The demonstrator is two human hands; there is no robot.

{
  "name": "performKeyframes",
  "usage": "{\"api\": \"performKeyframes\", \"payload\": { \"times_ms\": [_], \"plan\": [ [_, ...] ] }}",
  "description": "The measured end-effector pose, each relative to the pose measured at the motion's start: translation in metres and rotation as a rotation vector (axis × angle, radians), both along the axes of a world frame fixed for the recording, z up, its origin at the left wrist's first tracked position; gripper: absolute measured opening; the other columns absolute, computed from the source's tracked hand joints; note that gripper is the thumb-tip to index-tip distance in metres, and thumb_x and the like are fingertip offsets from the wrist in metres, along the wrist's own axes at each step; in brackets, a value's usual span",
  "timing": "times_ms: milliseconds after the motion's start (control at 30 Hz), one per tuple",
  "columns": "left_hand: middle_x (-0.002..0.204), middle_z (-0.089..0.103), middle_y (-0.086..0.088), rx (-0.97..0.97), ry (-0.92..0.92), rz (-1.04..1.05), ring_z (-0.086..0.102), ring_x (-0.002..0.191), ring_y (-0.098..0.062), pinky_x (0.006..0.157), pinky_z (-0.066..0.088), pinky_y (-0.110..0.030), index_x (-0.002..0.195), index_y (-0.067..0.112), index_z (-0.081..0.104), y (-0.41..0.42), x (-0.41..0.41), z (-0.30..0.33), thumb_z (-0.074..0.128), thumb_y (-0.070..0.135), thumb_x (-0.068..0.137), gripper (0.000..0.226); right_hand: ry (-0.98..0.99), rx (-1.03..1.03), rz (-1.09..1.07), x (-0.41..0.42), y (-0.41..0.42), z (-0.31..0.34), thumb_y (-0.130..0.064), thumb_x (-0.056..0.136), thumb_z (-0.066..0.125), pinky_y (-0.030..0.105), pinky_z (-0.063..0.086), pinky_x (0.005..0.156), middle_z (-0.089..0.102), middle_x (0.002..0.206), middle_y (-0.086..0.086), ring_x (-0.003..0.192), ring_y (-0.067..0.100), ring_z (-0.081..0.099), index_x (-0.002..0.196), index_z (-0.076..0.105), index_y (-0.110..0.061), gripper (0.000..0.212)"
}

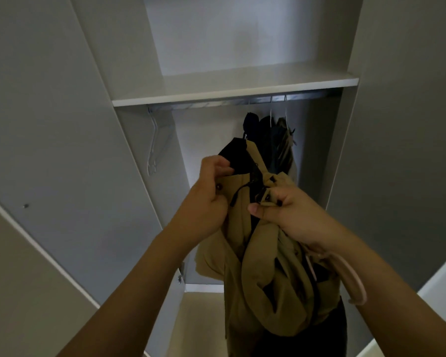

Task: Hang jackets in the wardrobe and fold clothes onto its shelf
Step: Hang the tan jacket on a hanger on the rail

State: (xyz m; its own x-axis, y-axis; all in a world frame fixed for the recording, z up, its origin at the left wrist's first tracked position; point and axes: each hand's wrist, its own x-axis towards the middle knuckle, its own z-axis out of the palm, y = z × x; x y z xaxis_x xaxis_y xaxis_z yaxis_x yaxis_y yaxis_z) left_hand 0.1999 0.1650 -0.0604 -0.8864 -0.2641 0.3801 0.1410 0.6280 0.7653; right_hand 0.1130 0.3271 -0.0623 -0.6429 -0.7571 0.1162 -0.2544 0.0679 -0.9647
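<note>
Both hands grip tan jacket | rail left half open

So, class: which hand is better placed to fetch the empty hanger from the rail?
Left, probably. The left hand is nearer the empty hanger; the right hand grips the tan jacket.

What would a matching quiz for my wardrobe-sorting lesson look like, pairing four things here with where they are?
Things:
1. tan jacket
2. empty hanger
3. dark clothes
4. pink hanger

Places:
A. left end of the rail
B. gripped in both hands
C. hanging at the rail's right
D. under the right wrist

Pairs: 1-B, 2-A, 3-C, 4-D
</note>
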Motion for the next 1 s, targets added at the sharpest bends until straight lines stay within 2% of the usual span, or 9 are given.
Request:
{"api": "performKeyframes", "payload": {
  "times_ms": [100, 200, 333, 467, 600, 700, 767, 867, 1000],
  "plan": [
    [0.108, 0.056, 0.007, 0.170, 0.014, -0.110, 0.055, 0.102, -0.010, 0.081, 0.049, -0.026, 0.109, 0.032, 0.051, 0.002, 0.000, -0.002, 0.043, 0.010, 0.076, 0.040, 0.001, 0.020, 0.004, 0.001, 0.001, -0.001, -0.014, 0.087, 0.069, 0.030, 0.039, 0.068, 0.050, 0.078, 0.014, 0.072, 0.023, 0.046, 0.071, 0.049, 0.017, 0.040],
    [0.094, 0.055, -0.002, 0.101, 0.018, -0.095, 0.055, 0.087, -0.023, 0.070, 0.048, -0.032, 0.102, 0.029, 0.053, 0.004, 0.000, -0.003, 0.053, 0.034, 0.086, 0.017, 0.015, 0.037, 0.014, 0.003, 0.003, 0.001, -0.012, 0.087, 0.068, 0.028, 0.041, 0.069, 0.050, 0.078, 0.012, 0.072, 0.021, 0.048, 0.069, 0.051, 0.014, 0.036],
    [0.080, 0.056, 0.005, -0.130, 0.015, -0.080, 0.051, 0.070, -0.002, 0.063, 0.043, -0.015, 0.092, 0.018, 0.056, 0.002, -0.004, 0.000, 0.055, 0.021, 0.096, 0.005, 0.062, 0.059, 0.018, 0.008, 0.001, 0.004, -0.011, 0.087, 0.068, 0.027, 0.038, 0.066, 0.044, 0.074, 0.009, 0.069, 0.018, 0.045, 0.063, 0.052, -0.001, 0.031],
    [0.075, 0.054, 0.000, -0.196, 0.056, 0.036, 0.048, 0.065, -0.005, 0.059, 0.039, -0.013, 0.088, 0.016, 0.052, 0.000, -0.008, 0.002, 0.048, 0.010, 0.098, 0.013, 0.099, 0.102, 0.014, 0.012, -0.002, 0.006, -0.014, 0.087, 0.070, 0.030, 0.036, 0.070, 0.041, 0.077, 0.008, 0.074, 0.019, 0.041, 0.066, 0.050, 0.006, 0.035],
    [0.078, 0.054, 0.000, 0.103, 0.080, 0.180, 0.048, 0.071, -0.007, 0.068, 0.043, -0.019, 0.082, 0.024, 0.052, 0.005, -0.014, 0.005, 0.046, 0.006, 0.098, 0.025, 0.096, 0.088, 0.038, 0.015, -0.004, 0.012, -0.010, 0.087, 0.068, 0.034, 0.040, 0.075, 0.047, 0.077, 0.012, 0.076, 0.021, 0.048, 0.061, 0.047, -0.003, 0.034],
    [0.085, 0.057, -0.004, 0.507, -0.012, 0.154, 0.053, 0.084, -0.019, 0.087, 0.048, -0.043, 0.081, 0.019, 0.056, 0.010, -0.012, 0.010, 0.047, 0.008, 0.098, 0.022, 0.087, 0.097, 0.038, 0.014, -0.005, 0.015, -0.009, 0.088, 0.067, 0.038, 0.039, 0.096, 0.055, 0.111, 0.029, 0.111, 0.034, 0.051, 0.063, 0.048, 0.000, 0.032],
    [0.083, 0.058, -0.003, 0.678, -0.034, 0.071, 0.054, 0.086, -0.021, 0.087, 0.047, -0.044, 0.079, 0.017, 0.058, 0.010, -0.007, 0.013, 0.055, 0.007, 0.090, 0.015, 0.080, 0.104, 0.055, 0.013, -0.005, 0.013, -0.009, 0.089, 0.066, 0.041, 0.042, 0.089, 0.055, 0.099, 0.028, 0.098, 0.034, 0.054, 0.064, 0.049, 0.005, 0.033],
    [0.084, 0.059, -0.006, 0.649, -0.005, 0.032, 0.056, 0.087, -0.024, 0.087, 0.047, -0.043, 0.082, 0.016, 0.058, 0.012, -0.005, 0.013, 0.061, 0.005, 0.089, 0.014, 0.055, 0.087, 0.063, 0.011, -0.005, 0.011, -0.010, 0.090, 0.065, 0.033, 0.038, 0.074, 0.046, 0.079, 0.014, 0.073, 0.023, 0.044, 0.067, 0.047, 0.016, 0.039],
    [0.088, 0.064, -0.011, 0.624, 0.050, 0.096, 0.062, 0.088, -0.025, 0.091, 0.050, -0.045, 0.089, 0.015, 0.058, 0.010, -0.003, 0.011, 0.066, 0.007, 0.089, 0.011, -0.051, 0.048, 0.013, 0.012, -0.003, 0.009, -0.017, 0.093, 0.060, 0.044, 0.047, 0.086, 0.057, 0.092, 0.032, 0.087, 0.042, 0.055, 0.089, 0.056, 0.020, 0.038]
  ]
}}
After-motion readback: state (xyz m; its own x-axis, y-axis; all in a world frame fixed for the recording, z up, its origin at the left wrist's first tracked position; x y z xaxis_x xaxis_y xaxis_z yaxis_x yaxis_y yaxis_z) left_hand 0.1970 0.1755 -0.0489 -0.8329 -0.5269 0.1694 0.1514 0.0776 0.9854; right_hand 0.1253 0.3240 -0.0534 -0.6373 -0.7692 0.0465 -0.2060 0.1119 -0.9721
